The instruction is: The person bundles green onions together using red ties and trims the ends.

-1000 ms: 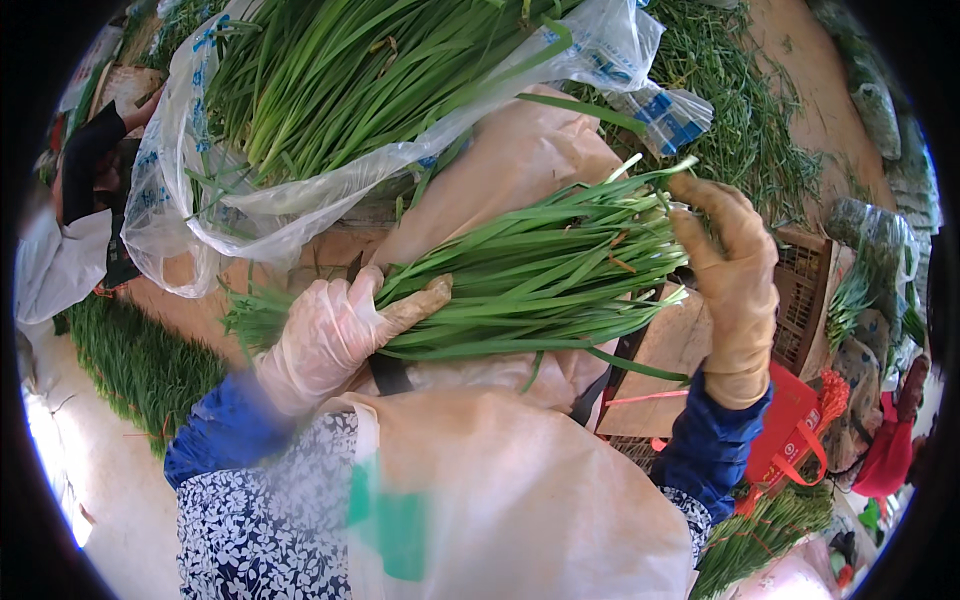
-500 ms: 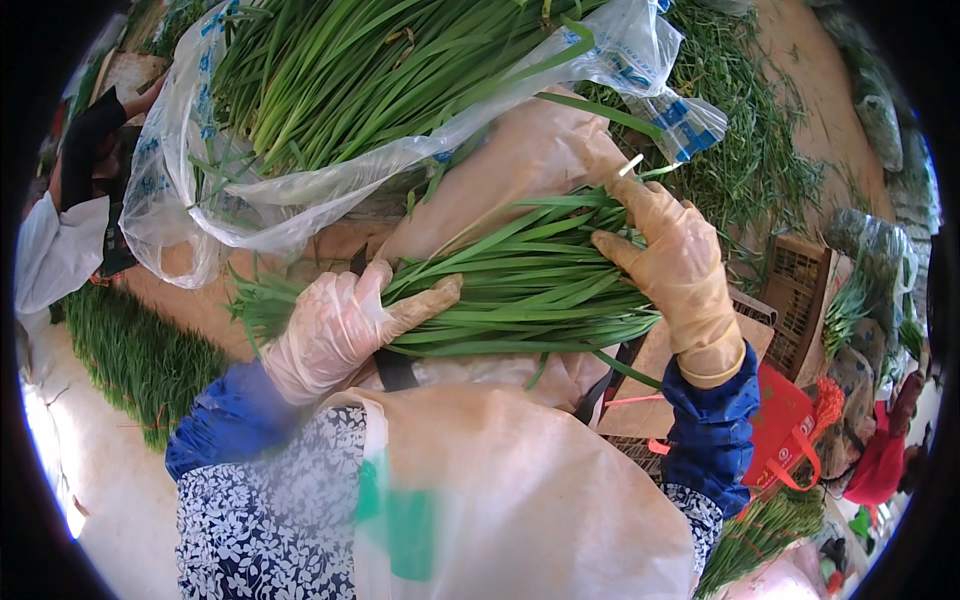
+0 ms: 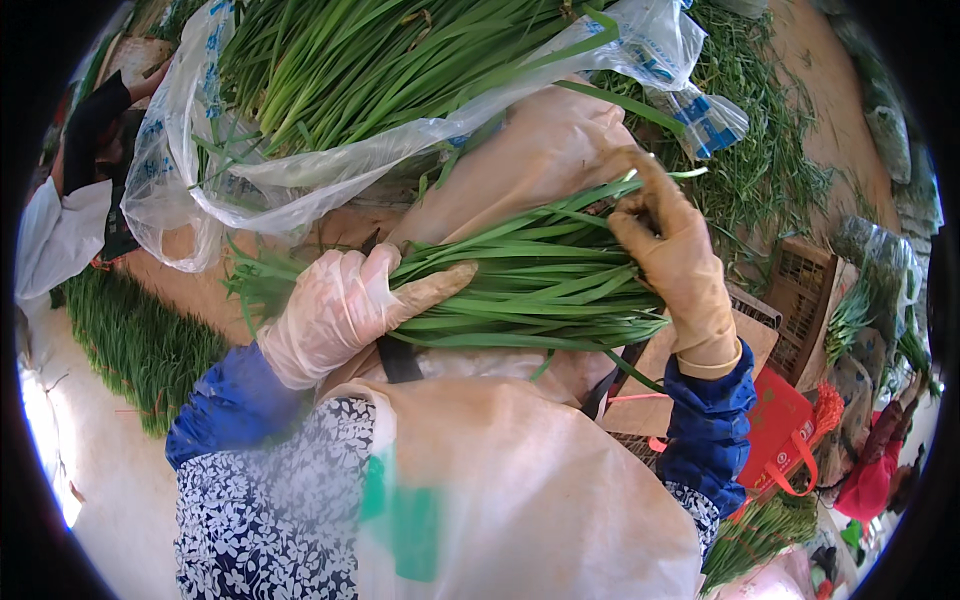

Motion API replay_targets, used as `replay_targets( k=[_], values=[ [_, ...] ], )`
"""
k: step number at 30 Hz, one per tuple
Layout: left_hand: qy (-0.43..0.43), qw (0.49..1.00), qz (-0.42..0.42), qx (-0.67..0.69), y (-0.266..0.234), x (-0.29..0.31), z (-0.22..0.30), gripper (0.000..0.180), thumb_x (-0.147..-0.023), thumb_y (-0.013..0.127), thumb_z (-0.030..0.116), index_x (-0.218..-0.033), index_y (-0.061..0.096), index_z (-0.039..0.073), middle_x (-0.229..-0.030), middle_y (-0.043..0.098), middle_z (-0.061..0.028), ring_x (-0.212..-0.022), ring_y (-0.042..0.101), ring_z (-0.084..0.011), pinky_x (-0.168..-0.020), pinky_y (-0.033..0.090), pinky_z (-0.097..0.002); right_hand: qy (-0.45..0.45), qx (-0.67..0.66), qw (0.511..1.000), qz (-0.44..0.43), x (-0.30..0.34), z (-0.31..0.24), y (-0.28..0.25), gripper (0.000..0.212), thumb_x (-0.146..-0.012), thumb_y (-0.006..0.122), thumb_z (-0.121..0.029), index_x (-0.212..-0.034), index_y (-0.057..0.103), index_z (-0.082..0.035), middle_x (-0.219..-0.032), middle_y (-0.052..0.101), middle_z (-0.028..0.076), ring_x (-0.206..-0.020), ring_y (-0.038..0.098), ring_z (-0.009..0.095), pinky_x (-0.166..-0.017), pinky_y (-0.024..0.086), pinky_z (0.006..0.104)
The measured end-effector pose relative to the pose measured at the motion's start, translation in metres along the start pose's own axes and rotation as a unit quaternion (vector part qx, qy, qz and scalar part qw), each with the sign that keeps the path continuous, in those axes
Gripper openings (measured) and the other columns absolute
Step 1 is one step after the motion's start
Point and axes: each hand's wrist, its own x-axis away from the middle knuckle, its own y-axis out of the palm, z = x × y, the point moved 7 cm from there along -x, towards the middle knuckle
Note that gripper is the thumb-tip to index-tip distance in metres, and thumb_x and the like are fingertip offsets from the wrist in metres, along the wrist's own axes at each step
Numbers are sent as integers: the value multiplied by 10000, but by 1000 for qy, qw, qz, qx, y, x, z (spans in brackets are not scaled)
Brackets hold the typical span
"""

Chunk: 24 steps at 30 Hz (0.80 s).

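A bunch of garlic chives point(image 3: 530, 285) lies crosswise in front of the person's body, leaf tips to the left, cut ends to the right. The gloved left hand point(image 3: 335, 305) is wrapped around its leafy part, thumb laid over the top. The right hand point(image 3: 685, 265), in a tan rubber glove, is at the cut ends with fingers curled and a narrow gap between thumb and forefinger; whether it pinches a stem, I cannot tell. One pale-ended stalk pokes out past its knuckles.

The bunch's lower edge runs near the top of the beige apron point(image 3: 520, 460); along its upper edge, a strip of beige sheeting point(image 3: 500, 185) separates it from the rim of a clear plastic bag point(image 3: 385, 155) filled with more chives point(image 3: 380, 70). Beyond the right hand are a heap of loose leaves point(image 3: 755, 130), then a slatted crate point(image 3: 800, 300); a red bag point(image 3: 785, 425) sits close beside the right sleeve point(image 3: 708, 430). On the left, tied bundles point(image 3: 145, 345) stand apart from the left hand, with pale floor point(image 3: 110, 500) between them and the picture's lower rim.
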Motion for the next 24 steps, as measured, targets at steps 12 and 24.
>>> replay_targets(
  k=[12, 24],
  values=[
    [13, 1000, -7, -21, 0, -4, 2, 677, -770, 604, 85, -1392, 503, 333, -828, 515, -69, -589, 531, -217, -516, 448, -349, 74, -187, 979, 31, -3, 15, 5, 835, -790, 688, 46, -1515, 301, -105, -1097, 592, 81, -805, 522, 96, -724, 464, 225],
    [31, 999, 5, -22, 0, -10, -1, 678, -781, 591, 81, -1403, 490, 328, -757, 460, -51, -539, 500, -204, -473, 425, -344, 26, -237, 971, 30, -8, -15, 26, 747, -769, 654, 90, -1457, 408, -67, -1237, 526, 53, -960, 498, 102, -829, 449, 233]
  ],
)
